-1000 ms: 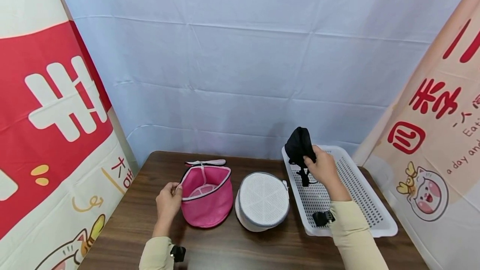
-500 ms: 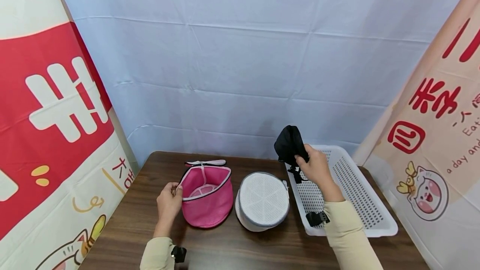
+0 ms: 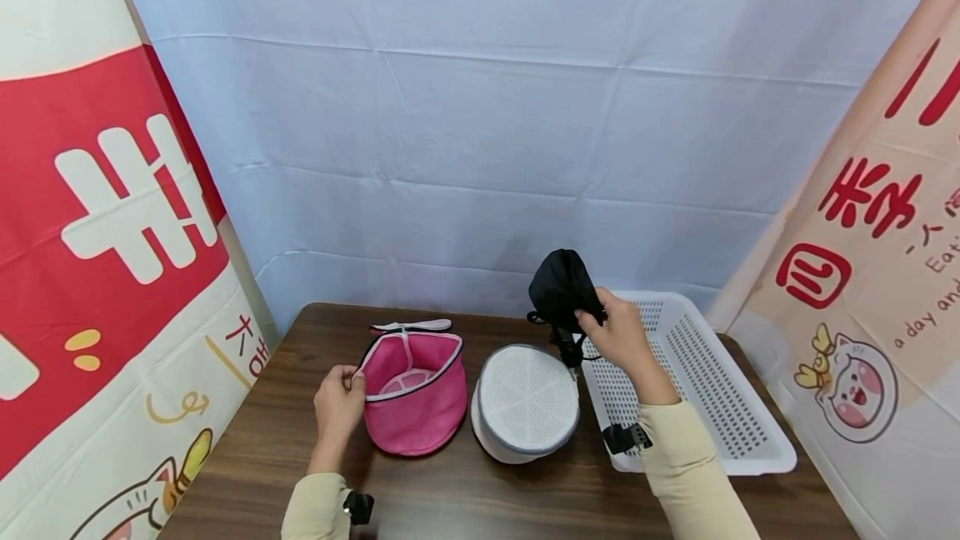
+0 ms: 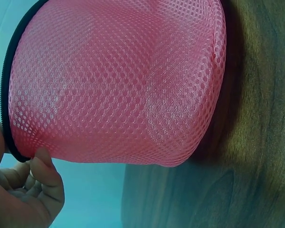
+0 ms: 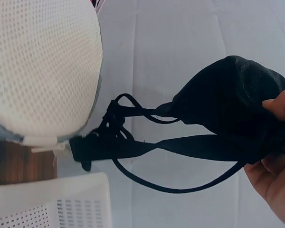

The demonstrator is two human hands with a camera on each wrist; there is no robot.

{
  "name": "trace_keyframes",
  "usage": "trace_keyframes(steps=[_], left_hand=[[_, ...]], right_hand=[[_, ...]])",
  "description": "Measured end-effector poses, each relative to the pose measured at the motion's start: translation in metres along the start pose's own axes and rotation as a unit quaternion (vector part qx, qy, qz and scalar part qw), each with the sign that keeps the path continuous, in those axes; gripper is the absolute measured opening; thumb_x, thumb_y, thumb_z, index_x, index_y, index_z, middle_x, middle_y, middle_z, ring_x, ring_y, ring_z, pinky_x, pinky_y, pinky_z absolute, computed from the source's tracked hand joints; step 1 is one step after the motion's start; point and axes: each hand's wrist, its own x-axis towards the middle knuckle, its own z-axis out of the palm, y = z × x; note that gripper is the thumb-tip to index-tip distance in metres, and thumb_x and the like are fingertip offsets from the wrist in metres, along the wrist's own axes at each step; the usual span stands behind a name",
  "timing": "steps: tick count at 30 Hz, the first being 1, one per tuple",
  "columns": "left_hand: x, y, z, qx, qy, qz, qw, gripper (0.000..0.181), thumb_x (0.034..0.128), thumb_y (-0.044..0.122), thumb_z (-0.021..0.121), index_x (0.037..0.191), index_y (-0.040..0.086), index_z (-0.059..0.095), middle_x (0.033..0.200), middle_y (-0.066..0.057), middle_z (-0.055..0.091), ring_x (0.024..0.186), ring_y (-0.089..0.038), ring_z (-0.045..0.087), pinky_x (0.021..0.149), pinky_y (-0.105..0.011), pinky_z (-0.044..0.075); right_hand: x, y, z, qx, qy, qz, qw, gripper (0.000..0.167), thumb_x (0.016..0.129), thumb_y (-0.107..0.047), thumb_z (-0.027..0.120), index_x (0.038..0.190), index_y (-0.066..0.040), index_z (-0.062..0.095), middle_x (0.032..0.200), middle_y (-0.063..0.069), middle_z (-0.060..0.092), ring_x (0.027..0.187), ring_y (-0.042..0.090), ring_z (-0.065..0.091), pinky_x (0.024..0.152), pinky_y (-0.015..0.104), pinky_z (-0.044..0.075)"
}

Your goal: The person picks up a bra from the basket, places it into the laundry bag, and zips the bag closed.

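A pink mesh laundry bag [image 3: 417,425] stands upright on the table at left, its zipped top unzipped and gaping. My left hand [image 3: 337,407] pinches the bag's rim on its left side; the left wrist view shows thumb and fingers at the black zipper edge [image 4: 6,95]. Up in the air at the basket's left edge, my right hand [image 3: 621,335] grips a black bra [image 3: 564,290]. The right wrist view shows its moulded cup [image 5: 223,95] between thumb and fingers, with straps and band [image 5: 109,147] dangling towards the white bag.
Between the hands stands a round white mesh laundry bag [image 3: 528,398] with grey trim. A white perforated plastic basket [image 3: 772,455] lies at right, partly under the right forearm. The wooden table [image 3: 442,498] ends at a pale cloth backdrop [image 3: 480,148].
My right hand has carried the black bra leftward, from over the basket to above the back of the white bag. The left hand keeps its hold on the pink bag's rim.
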Motion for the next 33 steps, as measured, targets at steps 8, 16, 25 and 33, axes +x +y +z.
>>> trace_keyframes(steps=[8, 16, 25, 33], left_hand=[[0.000, 0.000, 0.001, -0.007, 0.013, 0.012, 0.9998, 0.010, 0.0863, 0.010, 0.059, 0.088, 0.001, 0.063, 0.068, -0.005, 0.057, 0.067, -0.024, 0.053, 0.065, -0.040, 0.039], [-0.001, 0.001, 0.003, -0.009, 0.001, 0.023, 0.9997, 0.010, 0.0853, 0.006, 0.062, 0.092, -0.002, 0.062, 0.069, -0.007, 0.059, 0.065, -0.023, 0.054, 0.063, -0.039, 0.041], [0.000, 0.000, 0.005, -0.007, 0.004, 0.020, 0.9998, 0.009, 0.0860, 0.011, 0.060, 0.088, 0.002, 0.062, 0.068, -0.005, 0.056, 0.066, -0.024, 0.052, 0.063, -0.039, 0.040], [-0.001, 0.002, 0.004, -0.009, 0.004, 0.019, 0.9998, 0.009, 0.0856, 0.011, 0.060, 0.087, 0.003, 0.062, 0.067, -0.005, 0.056, 0.066, -0.023, 0.052, 0.063, -0.038, 0.039]], right_hand=[[0.002, -0.006, 0.010, 0.020, 0.007, -0.030, 0.9993, 0.020, 0.079, 0.007, 0.065, 0.098, 0.001, 0.062, 0.077, 0.011, 0.063, 0.056, 0.017, 0.049, 0.051, 0.034, 0.038], [0.006, -0.013, 0.017, 0.055, 0.009, -0.048, 0.9973, 0.020, 0.080, 0.009, 0.064, 0.098, 0.002, 0.062, 0.089, 0.017, 0.065, 0.075, 0.031, 0.061, 0.059, 0.045, 0.045], [0.009, -0.017, 0.027, 0.075, 0.026, -0.054, 0.9954, 0.017, 0.079, 0.008, 0.065, 0.095, 0.001, 0.062, 0.086, 0.015, 0.064, 0.073, 0.028, 0.061, 0.058, 0.044, 0.046], [0.014, -0.025, 0.031, 0.093, 0.044, -0.075, 0.9918, 0.015, 0.078, 0.008, 0.065, 0.092, 0.002, 0.061, 0.083, 0.014, 0.064, 0.070, 0.027, 0.060, 0.058, 0.043, 0.045]])
